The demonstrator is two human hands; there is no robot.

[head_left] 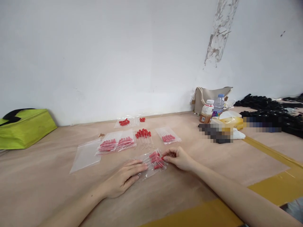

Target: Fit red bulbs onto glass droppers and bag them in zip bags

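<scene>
A clear plastic bag [145,157] with several red-bulbed droppers [156,160] in it lies on the table before me. My left hand [126,176] rests on the bag's left side, fingers stretched out flat. At its right end, my right hand [178,158] pinches the red bulb of one dropper [163,158] between thumb and fingers. Just beyond lies a loose bunch of droppers [143,137], red bulbs pointing away from me. Filled zip bags [118,142] overlap to the left of the bunch, and another filled zip bag [168,135] lies to its right.
A flat zip bag [86,154] lies at left. Further back, a clear bag [132,121] holds red bulbs and tubes. A lime-green bag [28,127] stands far left. Bottles [207,112], a beige bag [208,93] and a tissue pack [233,121] stand back right, near black items [265,110].
</scene>
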